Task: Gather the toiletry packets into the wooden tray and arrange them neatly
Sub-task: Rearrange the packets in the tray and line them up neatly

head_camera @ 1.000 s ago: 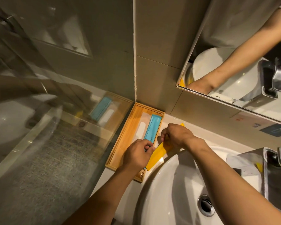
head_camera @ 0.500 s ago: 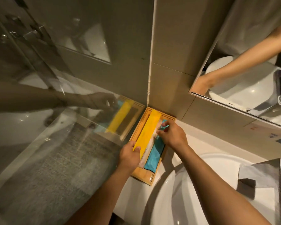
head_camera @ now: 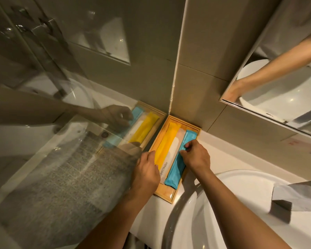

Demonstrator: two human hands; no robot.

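In wooden tray [head_camera: 171, 194]: yellow packet [head_camera: 164, 143] now flat; right hand [head_camera: 196, 156] pinching blue packet [head_camera: 178, 168].

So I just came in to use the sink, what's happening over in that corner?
A person is tidying toiletry packets in the wooden tray by the wall. The yellow packet, white packet and blue packet lie side by side inside it. The left hand rests at the yellow one's near end; the right hand pinches the blue one, apparently straightening it.
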